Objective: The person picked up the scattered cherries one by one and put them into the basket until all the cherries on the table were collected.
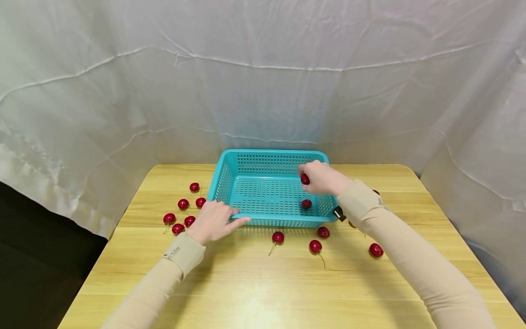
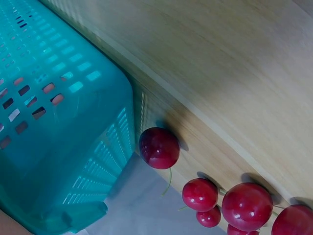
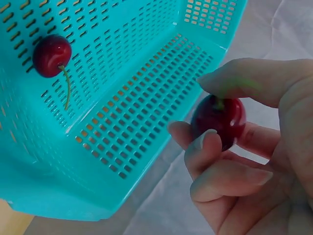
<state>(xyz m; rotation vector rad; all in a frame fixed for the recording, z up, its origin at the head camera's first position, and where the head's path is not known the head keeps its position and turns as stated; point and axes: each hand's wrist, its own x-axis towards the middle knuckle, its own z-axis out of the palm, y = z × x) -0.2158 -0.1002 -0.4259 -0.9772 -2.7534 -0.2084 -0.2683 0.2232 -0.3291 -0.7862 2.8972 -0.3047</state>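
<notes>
A turquoise plastic basket [image 1: 271, 220] with slotted walls sits towards the back of the table. My left hand [image 1: 215, 220] grips its front left corner, the thumb lying along the front rim. Above the basket's right end, my right hand [image 1: 322, 177] pinches a dark red cherry [image 3: 220, 120] between thumb and fingers. Another cherry [image 1: 306, 204] rests inside on the basket floor, its stem showing in the right wrist view. Only a sliver of the left hand appears in the left wrist view, at the lower left edge.
Several cherries [image 1: 183, 204] lie on the wooden table [image 1: 255, 283] left of the basket. More are in front, including a stemmed cherry [image 1: 277, 237], and to the right, with one cherry [image 1: 376, 250] beside the right sleeve. A pale curtain [image 1: 279, 105] hangs behind.
</notes>
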